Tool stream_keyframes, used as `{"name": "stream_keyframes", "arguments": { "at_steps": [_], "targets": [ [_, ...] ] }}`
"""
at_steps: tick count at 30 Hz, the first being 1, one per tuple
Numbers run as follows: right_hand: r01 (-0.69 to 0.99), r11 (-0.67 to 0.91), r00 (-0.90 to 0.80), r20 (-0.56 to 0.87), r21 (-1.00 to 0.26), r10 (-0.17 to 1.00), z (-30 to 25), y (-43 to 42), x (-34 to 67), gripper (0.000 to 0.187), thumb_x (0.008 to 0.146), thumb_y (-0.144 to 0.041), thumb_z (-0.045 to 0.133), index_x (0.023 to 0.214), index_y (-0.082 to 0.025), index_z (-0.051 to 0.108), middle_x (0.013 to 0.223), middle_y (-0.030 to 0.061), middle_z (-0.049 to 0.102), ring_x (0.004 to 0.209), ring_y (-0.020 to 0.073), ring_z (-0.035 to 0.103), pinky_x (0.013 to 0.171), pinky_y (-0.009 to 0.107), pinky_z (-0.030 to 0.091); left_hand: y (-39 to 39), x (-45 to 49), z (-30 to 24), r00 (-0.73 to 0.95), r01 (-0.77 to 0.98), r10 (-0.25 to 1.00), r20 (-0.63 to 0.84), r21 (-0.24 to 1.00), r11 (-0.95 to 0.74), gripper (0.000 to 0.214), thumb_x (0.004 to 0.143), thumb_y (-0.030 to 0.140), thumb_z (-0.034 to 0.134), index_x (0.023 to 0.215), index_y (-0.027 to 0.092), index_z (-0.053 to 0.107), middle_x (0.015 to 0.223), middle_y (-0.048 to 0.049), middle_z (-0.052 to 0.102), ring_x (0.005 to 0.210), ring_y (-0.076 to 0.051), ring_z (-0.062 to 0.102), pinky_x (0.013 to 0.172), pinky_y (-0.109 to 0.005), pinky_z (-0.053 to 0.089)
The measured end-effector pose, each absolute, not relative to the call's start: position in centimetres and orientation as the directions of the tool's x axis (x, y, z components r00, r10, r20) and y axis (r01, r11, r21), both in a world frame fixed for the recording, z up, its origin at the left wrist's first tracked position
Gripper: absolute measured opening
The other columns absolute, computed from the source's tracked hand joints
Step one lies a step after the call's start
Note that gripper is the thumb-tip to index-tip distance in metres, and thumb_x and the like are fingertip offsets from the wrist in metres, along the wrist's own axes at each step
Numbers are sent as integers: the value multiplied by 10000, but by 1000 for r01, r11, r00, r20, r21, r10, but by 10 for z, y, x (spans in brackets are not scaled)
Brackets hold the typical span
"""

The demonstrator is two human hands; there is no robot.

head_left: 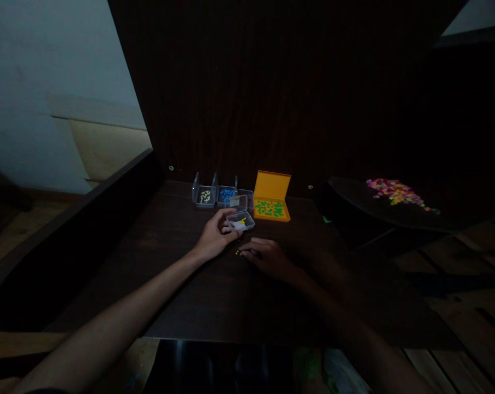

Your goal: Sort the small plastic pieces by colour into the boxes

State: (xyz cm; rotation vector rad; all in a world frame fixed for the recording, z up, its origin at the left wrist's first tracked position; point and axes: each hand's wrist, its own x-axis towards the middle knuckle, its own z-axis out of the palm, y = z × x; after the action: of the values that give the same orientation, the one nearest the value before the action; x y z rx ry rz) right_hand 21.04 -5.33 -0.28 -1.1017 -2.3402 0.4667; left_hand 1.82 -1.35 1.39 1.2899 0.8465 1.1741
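My left hand rests on the dark table with its fingers curled round the near side of a small clear box that holds a few yellow bits. My right hand lies palm down just to the right, fingers together, its fingertips at several tiny yellow pieces loose on the table. The dim light hides whether the fingertips pinch one.
Behind stand a clear box with pale pieces, a clear box with blue pieces and an open orange box with green pieces. A dark tray of mixed coloured pieces sits at the right. A dark panel rises behind the table.
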Motion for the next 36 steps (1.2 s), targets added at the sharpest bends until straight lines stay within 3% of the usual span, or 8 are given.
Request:
{"name": "stream_keyframes", "arguments": {
  "at_steps": [12, 19, 26, 36],
  "targets": [
    [713, 600, -586, 163, -362, 794, 2, -59, 208, 276, 941, -246, 471, 1147, -245, 654, 958, 39, 677, 860, 167, 625, 740, 266, 433, -9, 19, 9, 235, -142, 958, 163, 981, -132, 562, 595, 151, 759, 1111, 159, 535, 870, -5, 626, 779, -128, 622, 746, -288, 534],
    [695, 616, -580, 218, -370, 785, 2, -59, 208, 258, 933, -243, 482, 1126, -231, 652, 938, 44, 684, 824, 166, 635, 713, 270, 437, -11, 18, 11, 235, -125, 959, 159, 983, -132, 559, 615, 156, 753, 1125, 165, 525, 812, 14, 624, 778, -139, 642, 753, -300, 546],
    [684, 642, -632, 156, -346, 759, 2, -60, 208, 298, 902, -191, 498, 1158, -241, 643, 955, 39, 680, 802, 159, 628, 682, 258, 415, -11, 18, 12, 243, -116, 957, 158, 984, -133, 561, 611, 163, 751, 1125, 160, 526, 880, -12, 639, 790, -142, 639, 723, -283, 542],
    [705, 606, -610, 122, -368, 783, 8, -61, 201, 318, 909, -196, 482, 1192, -246, 618, 1087, 53, 697, 929, 192, 651, 791, 306, 454, -11, 18, 11, 238, -99, 957, 168, 984, -148, 543, 616, 171, 754, 1115, 161, 541, 852, -7, 621, 737, -121, 607, 695, -272, 524]
  ]
}}
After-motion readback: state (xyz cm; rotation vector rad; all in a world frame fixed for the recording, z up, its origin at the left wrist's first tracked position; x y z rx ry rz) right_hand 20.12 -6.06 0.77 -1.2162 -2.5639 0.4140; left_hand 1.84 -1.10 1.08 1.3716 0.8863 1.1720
